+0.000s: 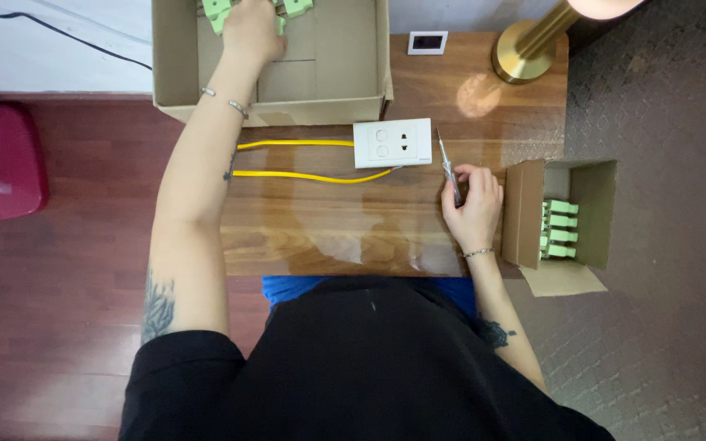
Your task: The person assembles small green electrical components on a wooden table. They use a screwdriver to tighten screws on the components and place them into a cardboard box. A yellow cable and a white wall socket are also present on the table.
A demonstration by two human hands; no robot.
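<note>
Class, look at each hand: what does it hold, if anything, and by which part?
The right hand grips a screwdriver by its handle. The left hand reaches into the cardboard box; its hold cannot be told.

Left hand (248,33) fingers hidden among green parts (296,7) in the big cardboard box (353,57); top edge crops both. Lamp (533,41) cut off above its brass base. Screwdriver (449,170) handle buried in right hand (472,204).

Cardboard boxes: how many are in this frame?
2. A large open box sits at the table's far edge, the left hand inside it. A small open box, holding green parts, stands by the right hand.
</note>
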